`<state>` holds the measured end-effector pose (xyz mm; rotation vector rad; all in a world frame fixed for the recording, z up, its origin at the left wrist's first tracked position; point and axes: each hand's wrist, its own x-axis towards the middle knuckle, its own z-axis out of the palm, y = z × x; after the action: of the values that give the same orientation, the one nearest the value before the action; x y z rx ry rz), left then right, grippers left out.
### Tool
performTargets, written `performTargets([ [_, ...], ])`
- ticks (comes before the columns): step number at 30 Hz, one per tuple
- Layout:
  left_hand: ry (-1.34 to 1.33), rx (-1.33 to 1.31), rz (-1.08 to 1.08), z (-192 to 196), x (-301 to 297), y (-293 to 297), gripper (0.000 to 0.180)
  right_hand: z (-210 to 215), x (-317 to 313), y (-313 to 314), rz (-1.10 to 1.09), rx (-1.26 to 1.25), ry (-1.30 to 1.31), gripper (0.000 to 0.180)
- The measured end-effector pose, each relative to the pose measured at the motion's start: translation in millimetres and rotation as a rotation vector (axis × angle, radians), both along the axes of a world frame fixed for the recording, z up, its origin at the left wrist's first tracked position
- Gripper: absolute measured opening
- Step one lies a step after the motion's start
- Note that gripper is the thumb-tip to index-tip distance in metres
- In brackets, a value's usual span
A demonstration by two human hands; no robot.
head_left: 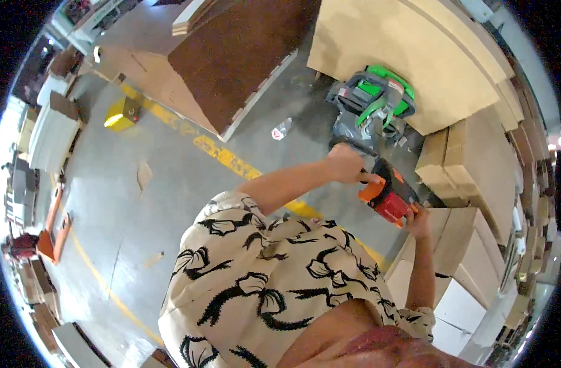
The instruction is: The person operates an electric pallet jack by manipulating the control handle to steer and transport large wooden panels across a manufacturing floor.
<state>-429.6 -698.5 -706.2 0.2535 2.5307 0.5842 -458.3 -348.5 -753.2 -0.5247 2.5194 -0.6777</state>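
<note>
A red and orange power tool with black parts is held out in front of my chest, right of the middle; its exact kind is not clear. My left hand is closed at its far left side, by a black handle-like bar, with a finger reaching onto the orange part. At the red near end, my right hand has its fingers wrapped round the body. Beyond the tool, a green and black piece of equipment stands on the floor, with crumpled clear plastic beside it.
Large wooden panels lean behind the green equipment. Cardboard boxes are stacked at the right. A brown panel stack stands at far left of centre. On the floor are a yellow box, plastic litter and an orange pallet jack.
</note>
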Motion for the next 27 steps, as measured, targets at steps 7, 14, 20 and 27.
performTargets([
  [7,0.050,-0.021,0.086,-17.2,-25.5,41.6,0.088,-6.5,-45.6,21.8,0.265,-0.001,0.434,0.031],
  [14,0.083,-0.101,0.191,-20.3,-47.6,58.7,0.085,4.1,-77.8,22.4,0.102,0.084,0.199,0.027],
  [20,0.152,-0.116,0.171,-32.0,-50.9,63.7,0.084,-9.0,-88.9,28.8,0.171,0.098,0.317,0.025],
  [27,0.132,-0.099,0.138,-31.8,-48.0,74.6,0.081,-15.6,-84.1,39.8,0.084,-0.005,0.198,0.024],
])
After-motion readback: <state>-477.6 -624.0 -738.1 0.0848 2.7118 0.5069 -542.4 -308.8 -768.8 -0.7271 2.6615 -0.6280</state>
